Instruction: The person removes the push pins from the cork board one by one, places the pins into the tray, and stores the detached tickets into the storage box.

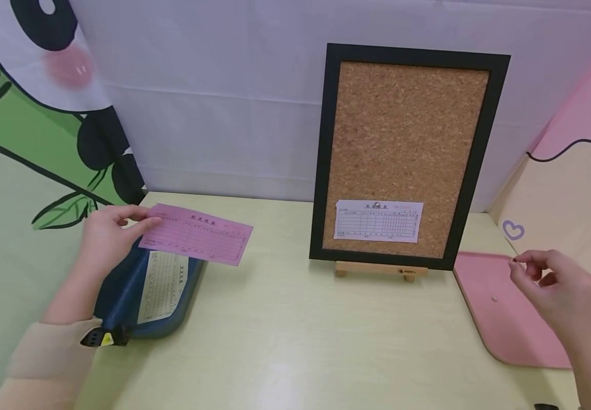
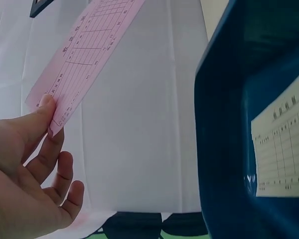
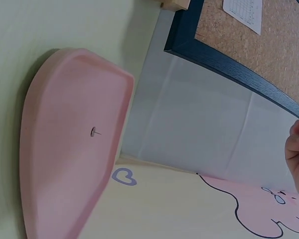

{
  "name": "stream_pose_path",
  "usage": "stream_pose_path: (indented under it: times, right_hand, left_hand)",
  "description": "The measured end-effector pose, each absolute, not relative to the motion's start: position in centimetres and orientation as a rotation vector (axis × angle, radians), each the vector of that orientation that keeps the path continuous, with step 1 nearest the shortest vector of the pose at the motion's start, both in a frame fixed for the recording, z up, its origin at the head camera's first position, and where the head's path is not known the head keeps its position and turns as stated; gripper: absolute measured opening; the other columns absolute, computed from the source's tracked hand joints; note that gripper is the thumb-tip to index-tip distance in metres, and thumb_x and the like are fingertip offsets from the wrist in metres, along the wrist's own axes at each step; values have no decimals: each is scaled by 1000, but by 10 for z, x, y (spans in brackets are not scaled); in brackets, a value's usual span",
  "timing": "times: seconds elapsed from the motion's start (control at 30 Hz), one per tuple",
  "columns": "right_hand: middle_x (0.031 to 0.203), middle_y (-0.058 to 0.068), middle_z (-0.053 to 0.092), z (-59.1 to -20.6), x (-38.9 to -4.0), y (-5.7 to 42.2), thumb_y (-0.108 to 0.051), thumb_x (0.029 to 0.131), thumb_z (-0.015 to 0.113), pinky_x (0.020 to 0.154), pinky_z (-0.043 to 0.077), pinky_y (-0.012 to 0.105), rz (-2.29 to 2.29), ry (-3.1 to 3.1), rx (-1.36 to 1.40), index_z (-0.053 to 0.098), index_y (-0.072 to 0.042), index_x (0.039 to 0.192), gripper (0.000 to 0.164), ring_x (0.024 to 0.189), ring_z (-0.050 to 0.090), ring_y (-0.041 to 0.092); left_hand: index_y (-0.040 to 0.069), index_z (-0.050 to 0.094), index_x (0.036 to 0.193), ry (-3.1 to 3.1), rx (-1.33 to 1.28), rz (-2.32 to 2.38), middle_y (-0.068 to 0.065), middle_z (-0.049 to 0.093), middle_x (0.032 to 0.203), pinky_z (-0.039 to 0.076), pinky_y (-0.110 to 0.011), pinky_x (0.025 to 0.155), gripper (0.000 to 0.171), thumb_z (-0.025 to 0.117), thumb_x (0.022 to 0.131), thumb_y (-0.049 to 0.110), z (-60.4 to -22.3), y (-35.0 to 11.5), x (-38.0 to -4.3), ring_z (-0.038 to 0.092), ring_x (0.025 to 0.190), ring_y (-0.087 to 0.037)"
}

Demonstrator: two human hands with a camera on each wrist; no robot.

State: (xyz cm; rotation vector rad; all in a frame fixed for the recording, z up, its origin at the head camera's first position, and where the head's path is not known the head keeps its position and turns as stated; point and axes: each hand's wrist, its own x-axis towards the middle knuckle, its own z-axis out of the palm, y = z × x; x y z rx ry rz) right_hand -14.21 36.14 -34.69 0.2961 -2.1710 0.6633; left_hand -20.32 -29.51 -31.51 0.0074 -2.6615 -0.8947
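My left hand pinches a pink printed form by its left end, thumb on the printed face, above a blue tray. A pale yellow form lies in that tray. At the right, my right hand is raised over a pink tray, thumb and index finger pinching a tiny thumbtack, mostly hidden by the fingertips. Another thumbtack lies in the pink tray, pin upward. A white form is pinned low on the framed corkboard by a tack at its top edge.
The corkboard leans on a small wooden easel at the back of the pale table. A light cloth backdrop with cartoon figures stands behind and beside the table.
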Motion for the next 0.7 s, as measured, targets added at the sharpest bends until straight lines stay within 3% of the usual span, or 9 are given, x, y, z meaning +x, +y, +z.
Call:
stream_pose_path:
  times: [0.3, 0.5, 0.7]
  right_hand:
    - [68, -21, 46, -355, -144, 372, 7, 66, 72, 60, 33, 0, 663, -2248, 265, 66, -5, 79, 18, 60, 38, -17]
    - [68, -22, 45, -360, -149, 382, 7, 67, 71, 58, 33, 1, 658, -2278, 258, 66, -6, 80, 19, 60, 38, -16]
    - [66, -24, 46, -370, -153, 395, 5, 68, 70, 56, 33, 1, 670, -2337, 199, 66, -6, 80, 17, 61, 39, -15]
  left_hand:
    - [2, 69, 105, -2762, 10, -770, -16, 67, 88, 36, -28, 55, 47, 63, 87, 45, -308, -324, -208, 44, 85, -24]
    - [0, 69, 103, -2818, -105, -665, -12, 67, 82, 35, -27, 52, 38, 66, 88, 36, -297, -337, -215, 46, 76, -24]
    - [-1, 68, 105, -2878, -103, -610, -11, 66, 80, 33, -28, 49, 41, 66, 88, 36, -290, -347, -219, 45, 71, -22]
